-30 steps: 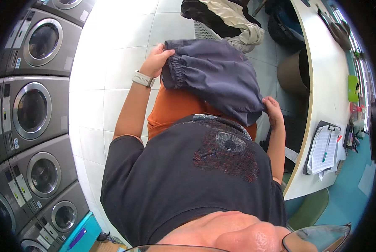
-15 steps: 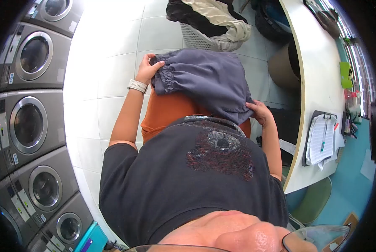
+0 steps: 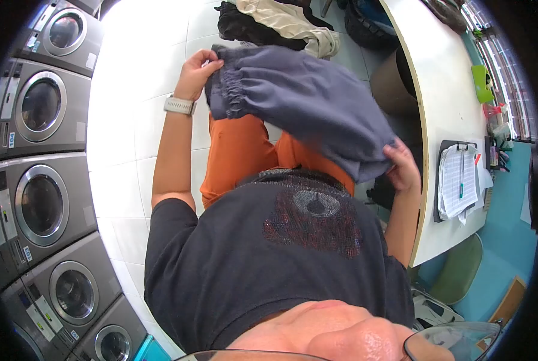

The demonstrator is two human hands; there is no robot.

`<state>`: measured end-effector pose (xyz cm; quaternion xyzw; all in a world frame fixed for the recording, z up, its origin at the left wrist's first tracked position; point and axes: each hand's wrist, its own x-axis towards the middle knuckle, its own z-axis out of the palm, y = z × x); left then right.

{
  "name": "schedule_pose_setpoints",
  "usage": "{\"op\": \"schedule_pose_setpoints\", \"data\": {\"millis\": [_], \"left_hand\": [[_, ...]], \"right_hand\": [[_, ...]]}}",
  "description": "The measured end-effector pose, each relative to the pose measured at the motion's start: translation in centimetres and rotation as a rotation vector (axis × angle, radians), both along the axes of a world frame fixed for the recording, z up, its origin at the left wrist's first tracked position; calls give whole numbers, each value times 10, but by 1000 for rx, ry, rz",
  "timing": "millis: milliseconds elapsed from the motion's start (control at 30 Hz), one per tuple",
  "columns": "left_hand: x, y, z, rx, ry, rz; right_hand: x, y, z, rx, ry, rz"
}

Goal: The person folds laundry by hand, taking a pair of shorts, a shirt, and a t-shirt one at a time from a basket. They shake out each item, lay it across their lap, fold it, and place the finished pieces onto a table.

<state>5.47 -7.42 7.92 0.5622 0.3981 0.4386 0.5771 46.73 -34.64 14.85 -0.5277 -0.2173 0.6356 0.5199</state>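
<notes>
A blue-grey garment (image 3: 305,99) with a gathered elastic waistband is stretched in the air above my lap, over the orange trousers (image 3: 239,150). My left hand (image 3: 199,69), with a pale watch on its wrist, pinches the waistband's corner at the upper left. At the lower right end of the cloth, my right hand (image 3: 402,163) grips the edge, its fingers partly behind the fabric. The garment slants down from left to right and hangs loosely between the two hands.
Beyond the garment lies a heap of black and cream laundry (image 3: 281,24). Stacked grey machines (image 3: 40,108) line the left. On the right, a white table (image 3: 455,108) holds a clipboard (image 3: 458,180); a dark bin (image 3: 368,27) stands behind it.
My hands have moved farther apart, the left up and leftward, the right rightward and slightly down. The garment is now stretched wider and hides the laundry basket. The camera view has shifted.
</notes>
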Motion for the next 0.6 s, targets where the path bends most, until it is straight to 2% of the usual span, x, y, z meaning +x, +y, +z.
{"op": "schedule_pose_setpoints", "data": {"millis": [33, 67, 100, 133, 167, 200, 267, 367, 400, 467, 533, 600], "left_hand": [[-12, -2, -15, 12, -1, 5], [-24, -1, -37, 20, 184, -1], [-34, 3, -45, 35, 369, 4], [-32, -8, -39, 302, 632, 134], [-17, -30, -32, 565, 892, 272], [5, -49, -9, 749, 737, 260], [53, -96, 27, 811, 526, -107], [111, -151, 29, 768, 250, -944], [127, -163, 16, 893, 189, -947], [143, -167, 23, 1060, 319, -920], [152, -166, 26, 1124, 385, -872], [161, -164, 26, 1292, 509, -870]], "right_hand": [[-6, -6, -11, -57, -18, 58], [-14, -11, -26, -146, -93, 111], [-20, -16, -44, -196, -53, 160], [-20, -18, -69, -313, -91, 189], [-29, -21, -81, -261, -58, 115], [-41, -19, -75, -186, -59, 109], [-48, -8, -67, -104, -63, 109], [-40, 2, -65, -16, -127, 135], [-34, 5, -62, -33, -104, 179], [-38, 11, -42, -59, -154, 187], [-27, 13, -46, -44, -163, 200], [-21, 13, -45, -35, -172, 211]]}}
